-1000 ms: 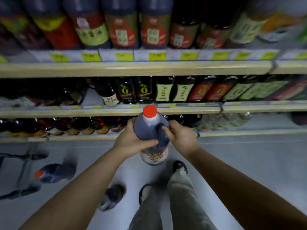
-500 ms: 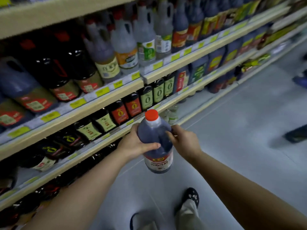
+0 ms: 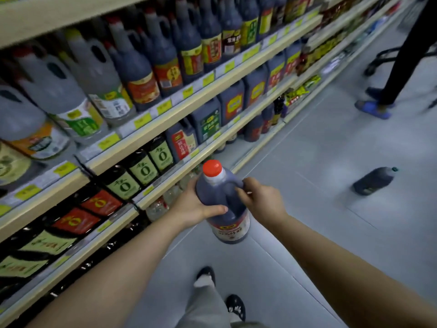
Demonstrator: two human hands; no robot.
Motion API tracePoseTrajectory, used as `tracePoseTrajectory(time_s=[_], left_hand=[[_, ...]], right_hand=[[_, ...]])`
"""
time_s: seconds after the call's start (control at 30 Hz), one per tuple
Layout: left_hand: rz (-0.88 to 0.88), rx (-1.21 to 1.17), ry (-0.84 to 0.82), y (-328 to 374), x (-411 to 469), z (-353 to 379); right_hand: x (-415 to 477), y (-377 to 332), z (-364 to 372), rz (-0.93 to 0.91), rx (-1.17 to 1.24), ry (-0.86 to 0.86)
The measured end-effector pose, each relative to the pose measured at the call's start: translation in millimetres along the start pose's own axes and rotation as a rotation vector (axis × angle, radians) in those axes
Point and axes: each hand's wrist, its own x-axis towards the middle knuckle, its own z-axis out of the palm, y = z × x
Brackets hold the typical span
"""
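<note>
- Shelves (image 3: 132, 147), far left: rows of dark and pale sauce jugs, with yellow price tags along the rims.
- Left hand (image 3: 191, 207): fingers wrapped round the body of the dark bottle (image 3: 222, 197), thumb across its front.
- Dark bottle: upright, red cap (image 3: 212, 168) on, held in mid-air above the floor (image 3: 307, 162), beside the lower shelves.
- Right hand (image 3: 262, 202): fingertips curled at the bottle's moulded handle, apparently pinching it; blur limits certainty.
- Second bottle (image 3: 372, 181): lying on its side on the floor, well apart to the right.

The bottle (image 3: 222, 204) is glossy dark plastic with a smooth red cap (image 3: 212, 168) and paper label (image 3: 231, 230).
</note>
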Motion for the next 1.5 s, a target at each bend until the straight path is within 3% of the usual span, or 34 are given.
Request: tracePoseTrajectory(time_s=[0.57, 0.73, 1.17, 1.5], left_hand=[[0.028, 0.124, -0.157, 140.3, 243.4, 59.4], [-0.038, 0.179, -0.128, 165.7, 300.9, 95.7], [-0.289, -0.085, 0.137, 174.6, 405.8, 222.0], [-0.237, -0.163, 0.362, 87.5, 507.6, 278.8]], right_hand=[[196.4, 143.1, -68.3, 0.234, 0.132, 0.020], [249.0, 198.4, -86.1, 0.181, 0.100, -0.013], [389.9, 350.6, -84.0, -0.114, 0.043, -0.341], [466.4, 419.5, 37.9, -0.102, 0.213, -0.263]])
